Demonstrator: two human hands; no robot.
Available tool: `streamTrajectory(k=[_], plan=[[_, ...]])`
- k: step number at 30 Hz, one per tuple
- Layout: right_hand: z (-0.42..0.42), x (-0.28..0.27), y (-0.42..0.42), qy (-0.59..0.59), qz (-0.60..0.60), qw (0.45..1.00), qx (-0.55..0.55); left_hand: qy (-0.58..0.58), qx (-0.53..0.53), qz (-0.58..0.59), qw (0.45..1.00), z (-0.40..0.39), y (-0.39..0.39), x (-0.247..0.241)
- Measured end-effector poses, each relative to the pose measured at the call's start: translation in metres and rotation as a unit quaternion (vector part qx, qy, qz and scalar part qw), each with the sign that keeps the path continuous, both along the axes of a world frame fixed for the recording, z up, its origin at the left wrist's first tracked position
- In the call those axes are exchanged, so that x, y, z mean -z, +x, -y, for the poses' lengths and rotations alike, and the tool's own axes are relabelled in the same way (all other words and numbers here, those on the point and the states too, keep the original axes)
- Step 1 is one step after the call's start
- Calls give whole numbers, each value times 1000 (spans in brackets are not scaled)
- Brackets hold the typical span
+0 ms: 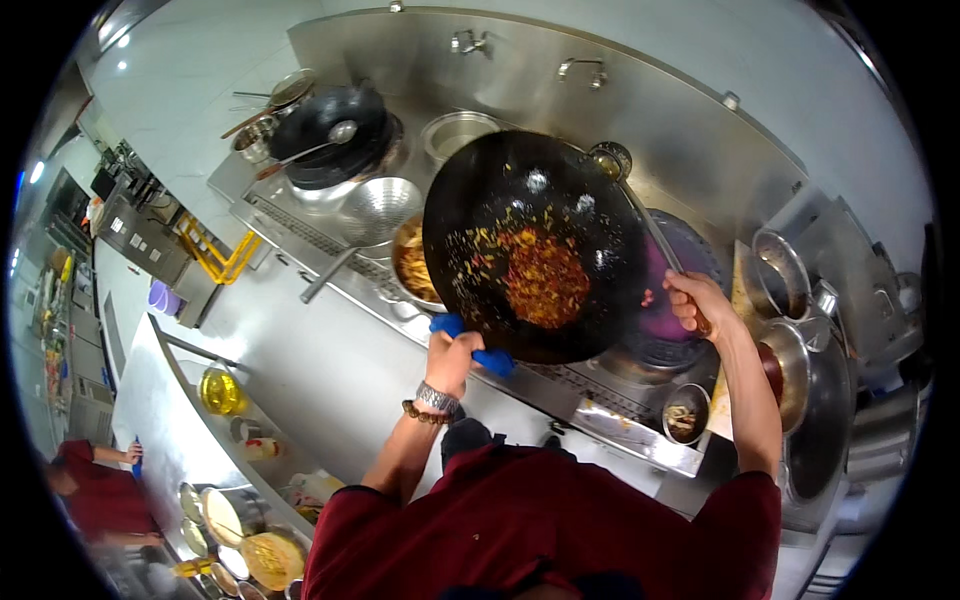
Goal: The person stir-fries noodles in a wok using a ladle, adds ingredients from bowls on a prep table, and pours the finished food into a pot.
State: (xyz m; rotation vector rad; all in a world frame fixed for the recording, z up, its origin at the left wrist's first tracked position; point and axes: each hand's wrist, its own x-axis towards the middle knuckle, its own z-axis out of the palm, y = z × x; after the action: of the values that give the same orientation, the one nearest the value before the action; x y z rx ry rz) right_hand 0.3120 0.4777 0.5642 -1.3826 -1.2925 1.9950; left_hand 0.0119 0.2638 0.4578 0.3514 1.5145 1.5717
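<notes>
With a blue cloth point(493, 361) bunched in its fingers, my left hand point(451, 360) grips the near-left edge of a large black wok point(480, 172). The wok is raised and tilted, holding a reddish-brown chopped mixture point(547, 281) with yellowish bits scattered over its wall. My right hand point(697, 300) holds the handle of a metal ladle point(611, 161), whose bowl is beyond the wok's far-right rim. Purple-pink glow shows at the burner point(675, 270) right of the wok. A bowl of yellowish-brown strips point(414, 266) stands partly hidden beside the wok's left rim.
A perforated strainer point(381, 208) lies left of the wok, before a second black wok point(330, 124). Behind stands a metal pot point(459, 131). A small bowl with food pieces point(685, 414) and metal bowls point(795, 367) are at right. Another person point(105, 487) stands by the left counter.
</notes>
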Motion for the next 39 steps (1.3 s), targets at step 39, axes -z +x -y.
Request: streamTrajectory(k=[39], plan=[[36,47,-213,-227,-495,838,-26,78,18,-789,609,42,-185,-85]])
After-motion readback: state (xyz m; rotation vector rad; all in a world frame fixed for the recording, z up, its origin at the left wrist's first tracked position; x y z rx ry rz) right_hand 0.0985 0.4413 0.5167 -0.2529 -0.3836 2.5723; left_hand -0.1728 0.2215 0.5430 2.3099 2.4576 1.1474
